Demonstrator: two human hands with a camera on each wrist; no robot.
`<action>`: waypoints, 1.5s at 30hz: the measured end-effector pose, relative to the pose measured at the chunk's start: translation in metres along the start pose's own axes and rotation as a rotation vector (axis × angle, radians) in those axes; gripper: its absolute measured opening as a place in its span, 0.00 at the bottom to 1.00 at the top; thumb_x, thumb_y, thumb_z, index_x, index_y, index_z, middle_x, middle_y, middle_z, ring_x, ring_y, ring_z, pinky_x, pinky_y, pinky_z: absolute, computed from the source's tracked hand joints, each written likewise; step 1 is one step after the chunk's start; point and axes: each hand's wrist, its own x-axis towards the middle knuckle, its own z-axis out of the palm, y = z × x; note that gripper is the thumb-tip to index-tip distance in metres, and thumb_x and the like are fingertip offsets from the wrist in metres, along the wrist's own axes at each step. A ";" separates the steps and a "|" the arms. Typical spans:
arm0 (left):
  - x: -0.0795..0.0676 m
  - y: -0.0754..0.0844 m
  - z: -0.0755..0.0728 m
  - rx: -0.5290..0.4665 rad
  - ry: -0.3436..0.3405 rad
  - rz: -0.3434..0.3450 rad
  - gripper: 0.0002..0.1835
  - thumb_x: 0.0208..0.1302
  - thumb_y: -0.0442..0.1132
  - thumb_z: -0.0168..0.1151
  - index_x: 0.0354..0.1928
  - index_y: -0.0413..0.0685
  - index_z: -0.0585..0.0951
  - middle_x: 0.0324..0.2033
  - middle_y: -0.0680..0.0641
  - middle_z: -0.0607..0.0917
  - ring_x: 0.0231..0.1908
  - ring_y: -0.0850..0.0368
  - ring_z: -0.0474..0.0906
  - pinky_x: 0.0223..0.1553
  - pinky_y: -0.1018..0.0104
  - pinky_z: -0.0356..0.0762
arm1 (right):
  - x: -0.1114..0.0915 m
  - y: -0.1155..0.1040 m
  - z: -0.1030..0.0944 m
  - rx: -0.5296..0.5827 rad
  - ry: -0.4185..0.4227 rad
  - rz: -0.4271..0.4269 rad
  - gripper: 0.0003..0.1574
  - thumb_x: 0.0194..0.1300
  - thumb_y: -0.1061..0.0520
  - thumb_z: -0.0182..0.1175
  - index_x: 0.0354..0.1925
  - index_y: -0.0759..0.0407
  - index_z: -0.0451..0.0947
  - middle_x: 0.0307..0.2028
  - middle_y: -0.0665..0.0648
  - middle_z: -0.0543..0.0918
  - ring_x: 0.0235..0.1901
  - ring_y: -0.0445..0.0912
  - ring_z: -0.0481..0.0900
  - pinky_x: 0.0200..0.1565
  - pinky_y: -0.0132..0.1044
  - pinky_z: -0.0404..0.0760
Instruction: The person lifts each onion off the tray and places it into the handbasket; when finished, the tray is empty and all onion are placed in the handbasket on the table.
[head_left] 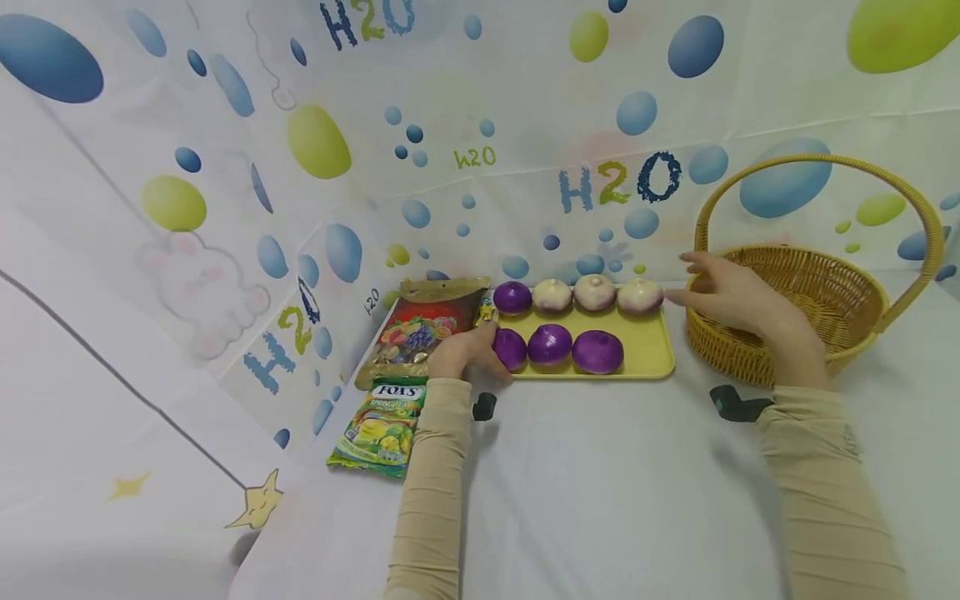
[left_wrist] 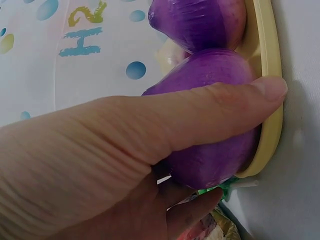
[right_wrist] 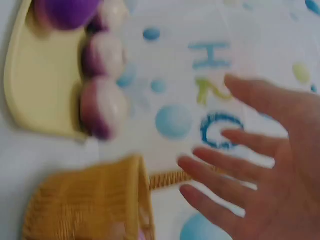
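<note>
My left hand point(head_left: 468, 352) is at the left end of a yellow tray point(head_left: 648, 350). In the left wrist view its straight thumb point(left_wrist: 215, 112) crosses a purple onion point(left_wrist: 215, 160), the tip reaching the tray rim. The visible fingers extend below the onion, partly hidden by the hand. More purple onions point(head_left: 597, 352) fill the front row, and white-and-purple onions point(head_left: 595, 293) stand behind. My right hand point(head_left: 738, 296) hovers between the tray and a wicker basket point(head_left: 731, 350); the right wrist view shows its fingers point(right_wrist: 222, 185) spread with nothing in them.
Left of the tray lies a brown snack pouch point(head_left: 442, 321) with fruit pictures, and nearer me a green candy bag point(head_left: 382, 425). The basket's tall handle point(head_left: 817, 158) arches up on the right. A patterned sheet point(head_left: 525, 167) hangs behind the white tabletop point(head_left: 600, 500).
</note>
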 end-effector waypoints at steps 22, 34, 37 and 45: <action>0.006 0.012 0.004 0.030 -0.004 0.042 0.55 0.40 0.52 0.78 0.70 0.62 0.56 0.65 0.48 0.64 0.62 0.47 0.61 0.59 0.44 0.64 | 0.035 -0.010 0.093 -0.105 -0.220 -0.253 0.46 0.59 0.40 0.63 0.65 0.66 0.63 0.58 0.66 0.74 0.58 0.58 0.71 0.60 0.54 0.66; 0.007 0.006 0.003 0.032 -0.001 0.022 0.54 0.40 0.54 0.78 0.69 0.62 0.56 0.66 0.48 0.62 0.62 0.47 0.59 0.59 0.43 0.63 | 0.041 -0.012 0.097 -0.072 -0.190 -0.254 0.47 0.55 0.39 0.66 0.63 0.64 0.66 0.55 0.64 0.76 0.55 0.56 0.73 0.58 0.53 0.69; 0.004 0.003 0.003 0.031 0.008 0.015 0.56 0.40 0.54 0.78 0.70 0.62 0.55 0.66 0.48 0.62 0.62 0.46 0.60 0.59 0.43 0.63 | 0.042 -0.016 0.095 -0.064 -0.174 -0.240 0.46 0.55 0.39 0.67 0.63 0.64 0.66 0.55 0.63 0.76 0.55 0.56 0.73 0.58 0.53 0.69; 0.002 0.000 0.000 0.006 0.014 0.008 0.56 0.40 0.53 0.78 0.71 0.62 0.55 0.66 0.47 0.63 0.61 0.46 0.61 0.59 0.44 0.64 | 0.037 -0.016 0.057 -0.013 -0.104 -0.139 0.53 0.56 0.34 0.64 0.68 0.62 0.59 0.61 0.67 0.70 0.59 0.60 0.67 0.58 0.58 0.67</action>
